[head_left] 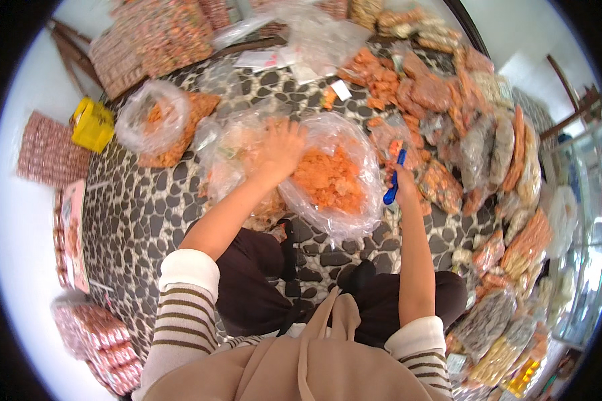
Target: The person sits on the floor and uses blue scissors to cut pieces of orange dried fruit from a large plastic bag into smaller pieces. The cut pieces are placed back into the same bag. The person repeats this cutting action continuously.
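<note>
An open clear plastic bag (pixel 364 217) stands on the floor before me, its rim spread around orange crisp-like pieces (pixel 331 177). My left hand (pixel 282 148) lies with fingers spread on another clear bag (pixel 231 144), just left of the open one. That second bag also has orange pieces inside. To the right of the open bag, my right hand (pixel 404 182) is closed around a slim blue hand tool (pixel 396 175), perhaps a stapler; its exact kind is unclear. Small filled packets (pixel 441 187) lie close beyond this hand.
Filled snack packets (pixel 495 154) pile up along the right side. Another open bag (pixel 154 117) stands at the left, near a yellow container (pixel 92 125). Large packs (pixel 160 40) are stacked at the back left. The floor (pixel 140 234) has a black-and-white pebble pattern.
</note>
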`<state>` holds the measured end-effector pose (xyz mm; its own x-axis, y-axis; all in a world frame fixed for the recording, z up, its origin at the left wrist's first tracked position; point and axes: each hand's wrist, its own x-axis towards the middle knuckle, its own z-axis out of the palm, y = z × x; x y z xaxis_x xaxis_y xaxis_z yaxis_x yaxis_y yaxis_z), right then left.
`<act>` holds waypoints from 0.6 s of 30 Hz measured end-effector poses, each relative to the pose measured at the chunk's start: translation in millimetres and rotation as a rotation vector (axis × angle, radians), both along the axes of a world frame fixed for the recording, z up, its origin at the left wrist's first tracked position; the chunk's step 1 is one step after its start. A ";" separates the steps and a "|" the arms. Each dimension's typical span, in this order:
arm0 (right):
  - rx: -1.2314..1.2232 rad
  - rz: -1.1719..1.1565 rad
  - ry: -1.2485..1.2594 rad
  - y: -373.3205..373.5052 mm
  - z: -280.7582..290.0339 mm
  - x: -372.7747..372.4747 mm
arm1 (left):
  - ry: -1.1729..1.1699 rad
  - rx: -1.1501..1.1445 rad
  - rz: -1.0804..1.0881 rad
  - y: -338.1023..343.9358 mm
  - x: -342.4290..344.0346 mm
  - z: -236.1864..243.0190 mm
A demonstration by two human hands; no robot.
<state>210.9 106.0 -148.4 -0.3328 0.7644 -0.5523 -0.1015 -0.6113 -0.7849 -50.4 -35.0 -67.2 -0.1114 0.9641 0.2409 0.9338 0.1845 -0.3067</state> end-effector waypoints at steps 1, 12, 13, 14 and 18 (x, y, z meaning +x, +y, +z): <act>0.037 -0.125 0.009 6.9 -11.1 14.7 | -0.096 -0.038 -0.152 12.4 16.0 -8.6; -0.117 -0.965 -0.332 -1.0 -142.2 138.4 | -0.817 -0.230 -0.666 161.5 246.2 -193.0; -0.127 -0.944 -0.296 -7.3 -148.7 136.4 | -0.743 -0.135 -0.703 171.9 258.5 -207.9; -0.097 -0.865 -0.334 -11.2 -154.0 133.6 | -0.667 -0.118 -0.722 177.3 269.5 -220.7; -0.011 -0.725 -0.524 -11.2 -167.3 123.1 | -0.458 -0.397 -0.553 180.3 284.0 -253.5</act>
<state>334.0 94.8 -315.7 0.5270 0.6826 -0.5064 -0.0956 -0.5444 -0.8334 233.6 145.3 -320.7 0.4002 0.9126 -0.0836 0.9066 -0.3811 0.1810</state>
